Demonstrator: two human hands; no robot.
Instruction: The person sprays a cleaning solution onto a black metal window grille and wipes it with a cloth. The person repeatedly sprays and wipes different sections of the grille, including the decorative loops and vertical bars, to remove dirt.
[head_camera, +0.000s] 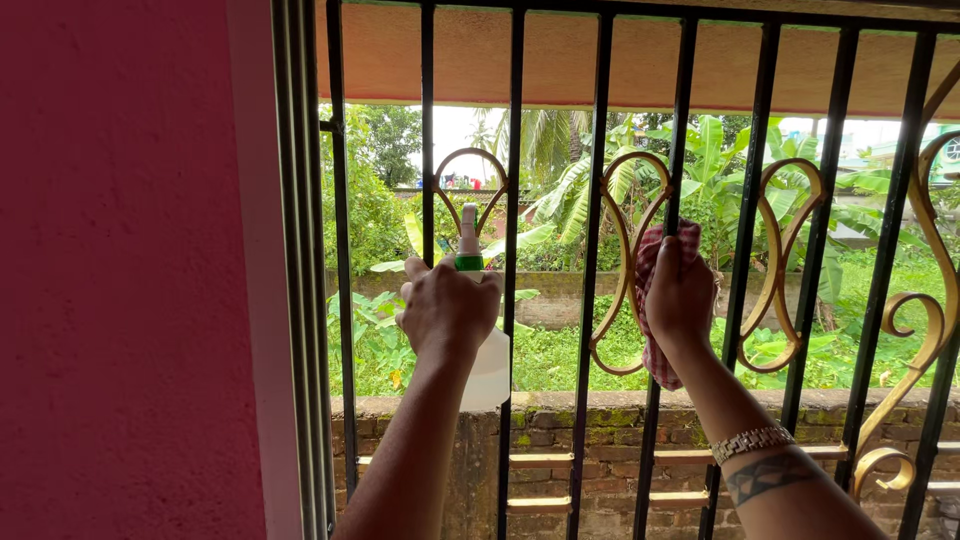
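My left hand (447, 307) grips a white spray bottle (489, 368) with a green collar and white nozzle, held up close to the black vertical bars of a window grille (514, 120). My right hand (680, 295) presses a red-and-white checked cloth (650, 262) against one bar and a gold scroll ornament (620, 260) of the grille. A metal bracelet and a tattoo show on my right forearm.
A pink wall (120, 280) and the grey window frame (300, 300) stand at the left. More gold scrolls (785, 260) sit between the bars to the right. Outside are a mossy brick wall (590, 440), banana plants and trees.
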